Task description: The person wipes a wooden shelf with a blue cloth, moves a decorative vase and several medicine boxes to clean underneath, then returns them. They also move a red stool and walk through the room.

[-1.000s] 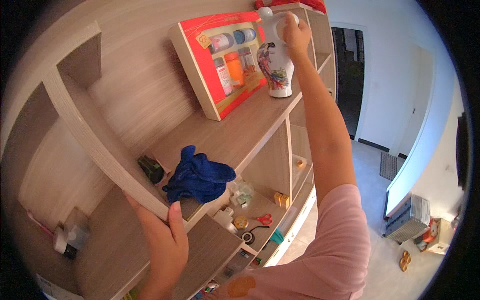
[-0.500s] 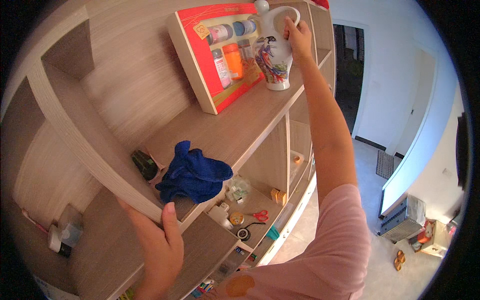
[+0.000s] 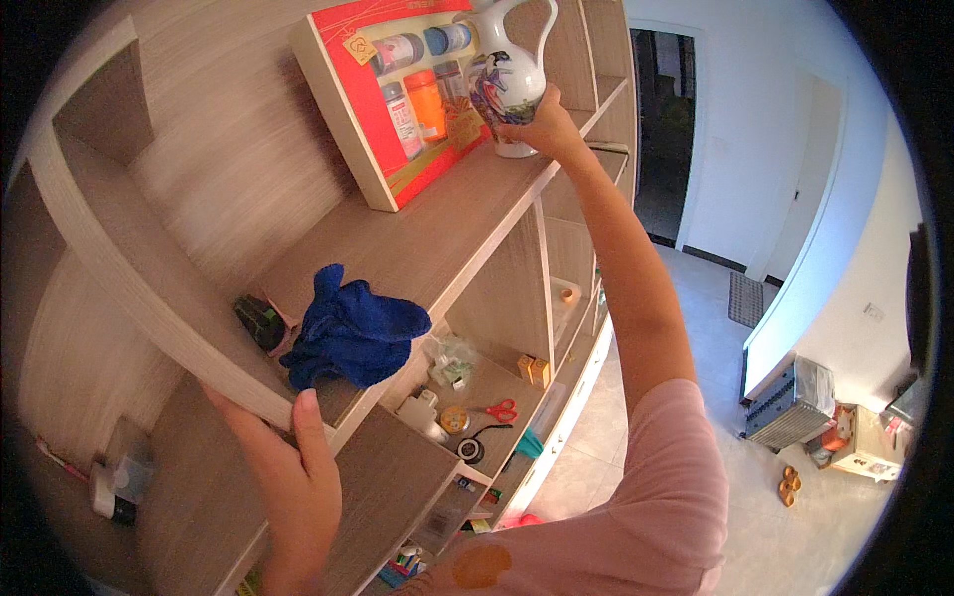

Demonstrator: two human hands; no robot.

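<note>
A white porcelain jug [image 3: 507,87] with a painted figure and a looped handle stands upright on the upper shelf, its top cut off by the picture's edge. My right hand [image 3: 545,127] is closed around the lower side of its body, fingers across the front. Left of the jug leans a red gift box [image 3: 348,109] with bottles and jars behind its window. My left hand [image 3: 288,462] grips the lower edge of a curved wooden upright [image 3: 164,288], thumb on the near side. Beside that hand, a crumpled blue cloth [image 3: 358,333] lies on the shelf.
A dark green object [image 3: 260,323] sits behind the cloth. The lower shelf holds red scissors [image 3: 502,410], a roll of black tape [image 3: 470,450], a small orange box [image 3: 534,370] and a clear bag [image 3: 452,360]. On the floor at right stand boxes [image 3: 865,442] and orange slippers [image 3: 789,487].
My right hand has gone from the jug's handle down to its lower body. The whole view has shifted slightly; my left hand keeps its grip on the upright.
</note>
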